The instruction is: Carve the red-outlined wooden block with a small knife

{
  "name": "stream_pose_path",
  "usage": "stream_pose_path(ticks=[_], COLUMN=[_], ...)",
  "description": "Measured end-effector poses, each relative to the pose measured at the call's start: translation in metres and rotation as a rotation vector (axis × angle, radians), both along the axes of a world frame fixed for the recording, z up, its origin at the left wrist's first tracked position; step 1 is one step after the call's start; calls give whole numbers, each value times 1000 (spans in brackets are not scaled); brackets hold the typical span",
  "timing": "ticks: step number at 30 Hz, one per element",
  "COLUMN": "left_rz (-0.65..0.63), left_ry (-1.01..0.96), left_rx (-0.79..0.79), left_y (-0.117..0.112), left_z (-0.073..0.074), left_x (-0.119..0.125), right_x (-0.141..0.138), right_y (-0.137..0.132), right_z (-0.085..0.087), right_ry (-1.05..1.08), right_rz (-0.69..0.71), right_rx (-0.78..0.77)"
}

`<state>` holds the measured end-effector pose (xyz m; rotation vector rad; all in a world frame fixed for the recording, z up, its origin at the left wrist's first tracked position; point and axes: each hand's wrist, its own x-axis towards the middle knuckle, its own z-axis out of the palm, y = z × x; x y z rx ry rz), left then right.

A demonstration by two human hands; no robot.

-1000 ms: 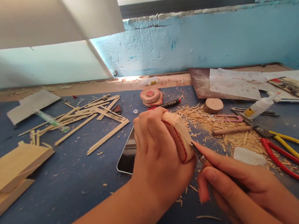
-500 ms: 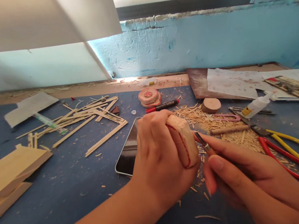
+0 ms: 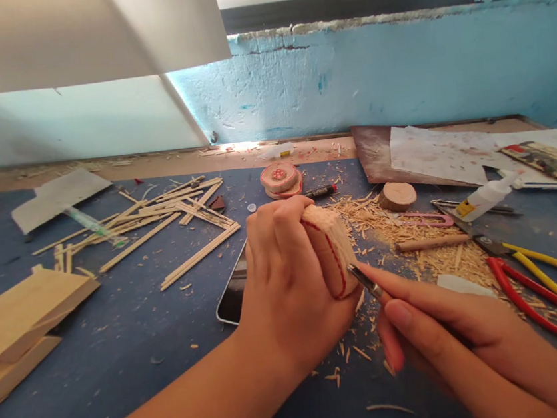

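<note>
The left hand grips the wood block above the table; the right hand pinches a knife at its right edge. Left of the block, table stretches past a phone; right, a glue bottle, contents unclear.

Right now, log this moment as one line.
Left grip: holding red-lined wood block | Right grip: holding slim metal-tipped tool at the block's side | Nearby: smartphone, wood shavings

Seen from the head, above and behind the left hand and the right hand, quite near, facing forward and down, with the blue wall beyond both.
</note>
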<state>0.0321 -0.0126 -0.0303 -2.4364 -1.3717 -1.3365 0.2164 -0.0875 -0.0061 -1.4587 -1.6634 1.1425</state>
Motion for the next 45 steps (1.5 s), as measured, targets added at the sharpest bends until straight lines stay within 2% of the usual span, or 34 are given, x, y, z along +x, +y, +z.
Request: stream_pose_path(ticks=[6,11,14,19,24,31,36,40,45], left_rz=[-6,-5,2,5,4,23,29,26,-97], left_ry=[14,18,13,-3,21,20,7,-18,-25], left_rx=[21,13,-1,-14,6,-10,-34,-38,-91], left_y=[1,2,2,1,-1,-7,-9,-14,-25], left_z=[1,1,0,0,3,7,8,8,5], left_x=[0,-1,-1,-1,-2,0,0,3,11], right_x=[-5,-5,-6,-5,-5,-1,0,-1,-2], right_y=[-8,-4,-3,-3,-3,-1,-2,-7,-8], right_z=[-5,0,0,-1,-3,0,-2,-7,-10], right_ry=[168,116,130,120,132,125,234,331,567], right_rz=[-133,-85,-110,-58,-88,67,122,94,44], right_rx=[-85,-56,-47,-92,-89,-269,-413,-416,-448])
